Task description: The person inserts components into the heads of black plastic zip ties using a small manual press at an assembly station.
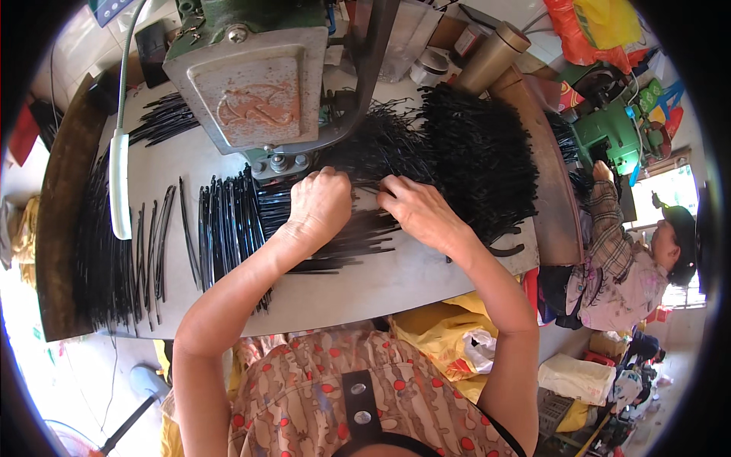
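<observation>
My left hand (pixel 324 202) is a closed fist at the front foot of a green bench machine (pixel 251 84); what its fingers hold is hidden. Beside it, my right hand (pixel 417 207) is closed, thumb and fingertips pinched at thin black strips between the two hands. More black strips (pixel 358 242) lie sideways under and in front of both hands. To the left, a row of glossy black strips (pixel 227 225) lies lengthwise. A large dense heap of black strips (pixel 480 160) rises just beyond my right hand.
The pale worktop (pixel 335 297) has a raised brown board (pixel 65 206) at left and another (pixel 552 179) at right. A white tube lamp (pixel 119 186) hangs at left. A tan cylinder (pixel 493 57) stands behind the heap. Another person (pixel 628 266) works at a green machine (pixel 609 137).
</observation>
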`<act>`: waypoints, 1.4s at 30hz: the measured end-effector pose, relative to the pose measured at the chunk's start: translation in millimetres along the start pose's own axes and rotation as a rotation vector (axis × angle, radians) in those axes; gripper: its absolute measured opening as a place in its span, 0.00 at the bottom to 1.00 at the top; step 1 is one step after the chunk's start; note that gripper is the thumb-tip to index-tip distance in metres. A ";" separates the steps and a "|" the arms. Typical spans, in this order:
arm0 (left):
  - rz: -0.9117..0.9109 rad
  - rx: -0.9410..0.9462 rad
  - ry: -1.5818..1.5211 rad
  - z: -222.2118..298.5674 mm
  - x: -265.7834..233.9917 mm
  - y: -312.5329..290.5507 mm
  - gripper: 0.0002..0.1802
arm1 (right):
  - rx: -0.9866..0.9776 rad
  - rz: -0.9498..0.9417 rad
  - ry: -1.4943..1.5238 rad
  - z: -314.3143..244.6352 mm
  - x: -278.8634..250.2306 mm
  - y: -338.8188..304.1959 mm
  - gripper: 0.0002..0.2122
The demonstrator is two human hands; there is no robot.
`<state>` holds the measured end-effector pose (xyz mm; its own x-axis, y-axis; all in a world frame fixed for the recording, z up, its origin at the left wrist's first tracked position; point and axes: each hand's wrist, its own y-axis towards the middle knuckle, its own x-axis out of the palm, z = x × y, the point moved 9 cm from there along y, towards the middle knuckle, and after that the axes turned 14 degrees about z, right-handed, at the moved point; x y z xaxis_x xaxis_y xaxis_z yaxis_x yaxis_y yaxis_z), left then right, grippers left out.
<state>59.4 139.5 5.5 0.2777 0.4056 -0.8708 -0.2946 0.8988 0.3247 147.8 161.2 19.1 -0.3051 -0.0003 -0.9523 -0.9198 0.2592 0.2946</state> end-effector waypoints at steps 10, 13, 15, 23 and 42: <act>-0.040 -0.166 -0.109 -7.7 -6.6 -1.9 0.07 | -0.051 0.249 0.121 -1.1 -13.1 1.7 0.07; -0.016 -0.168 -0.200 -4.1 -26.9 -8.4 0.08 | 0.133 0.383 0.327 7.9 -30.3 9.3 0.06; -0.012 -0.153 -0.204 -8.4 -34.3 -14.2 0.08 | 0.183 0.370 0.361 7.3 -30.6 17.2 0.06; 0.187 -0.464 -0.577 -88.3 -83.3 -52.0 0.04 | 0.405 0.235 0.779 -4.8 7.9 54.2 0.05; 0.346 -0.354 -0.423 -106.8 -83.5 -47.4 0.08 | 0.945 0.363 1.736 -11.7 53.3 70.5 0.05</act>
<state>-47.4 45.3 23.5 0.4275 0.7573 -0.4937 -0.6950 0.6246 0.3563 63.8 168.1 -10.0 -0.8125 -0.4459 0.3757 -0.5540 0.7913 -0.2589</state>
